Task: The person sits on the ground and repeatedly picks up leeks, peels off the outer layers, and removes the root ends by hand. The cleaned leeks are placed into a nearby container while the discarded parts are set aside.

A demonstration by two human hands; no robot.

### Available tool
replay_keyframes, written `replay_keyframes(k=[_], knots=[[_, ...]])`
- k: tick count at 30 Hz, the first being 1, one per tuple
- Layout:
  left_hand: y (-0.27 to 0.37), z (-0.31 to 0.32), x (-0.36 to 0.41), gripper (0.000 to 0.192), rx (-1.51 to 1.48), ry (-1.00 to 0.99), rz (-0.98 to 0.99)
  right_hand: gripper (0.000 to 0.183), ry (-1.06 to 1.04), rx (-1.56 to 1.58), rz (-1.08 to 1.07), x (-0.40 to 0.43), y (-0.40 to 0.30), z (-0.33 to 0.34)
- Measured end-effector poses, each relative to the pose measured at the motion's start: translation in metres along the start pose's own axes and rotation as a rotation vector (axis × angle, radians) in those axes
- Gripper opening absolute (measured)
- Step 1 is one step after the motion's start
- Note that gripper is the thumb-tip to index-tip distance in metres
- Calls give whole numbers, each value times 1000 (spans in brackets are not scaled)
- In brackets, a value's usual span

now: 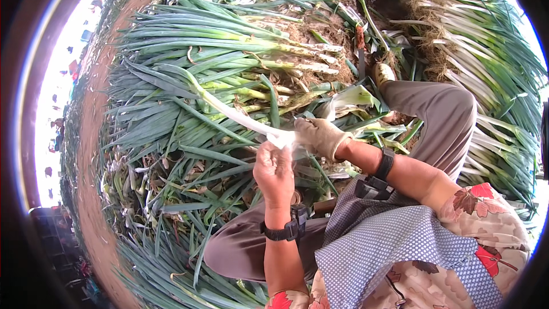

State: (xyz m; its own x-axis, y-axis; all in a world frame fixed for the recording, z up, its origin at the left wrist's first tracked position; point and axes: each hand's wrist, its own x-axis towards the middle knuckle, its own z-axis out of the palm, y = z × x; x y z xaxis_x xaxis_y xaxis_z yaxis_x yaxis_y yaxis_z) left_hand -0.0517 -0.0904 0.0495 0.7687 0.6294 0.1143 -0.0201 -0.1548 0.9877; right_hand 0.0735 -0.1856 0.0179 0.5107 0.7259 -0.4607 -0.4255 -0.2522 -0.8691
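Note:
A long green onion (233, 113) with a white stem lies across in front of me, its leaves pointing to the upper left. My right hand (319, 135), in a beige work glove, is closed around its root end. Bare fingers of my left hand (275, 171) pinch a white outer layer of the stem, just beside the glove. The root tip is blurred and partly hidden by the glove. Behind it lie soil-stained green onions (257, 47) with roots towards the right.
Green onions with white stems (467, 30) are piled along the right. Peeled leaves (351, 101) lie near my shoe (383, 74). A tool with a reddish handle (360, 38) stands among scraps beyond it. More green onions (180, 274) lie at lower left, beside a bare soil strip (92, 137).

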Motion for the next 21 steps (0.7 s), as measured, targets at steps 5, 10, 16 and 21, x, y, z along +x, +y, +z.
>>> replay_keyframes(k=[5, 10, 16, 21], knots=[[8, 4, -14, 13, 304, -150, 243, 25, -96, -937, -172, 4, -14, -5], [15, 19, -22, 15, 291, -308, 266, 38, -45, -1068, -322, 12, -18, -24], [21, 7, -21, 16, 50, -516, -113, 43, -118, -673, -185, 5, -28, -32], [33, -2, -17, 14, -58, -951, -639, 36, -112, -252, -54, -4, -36, -24]])
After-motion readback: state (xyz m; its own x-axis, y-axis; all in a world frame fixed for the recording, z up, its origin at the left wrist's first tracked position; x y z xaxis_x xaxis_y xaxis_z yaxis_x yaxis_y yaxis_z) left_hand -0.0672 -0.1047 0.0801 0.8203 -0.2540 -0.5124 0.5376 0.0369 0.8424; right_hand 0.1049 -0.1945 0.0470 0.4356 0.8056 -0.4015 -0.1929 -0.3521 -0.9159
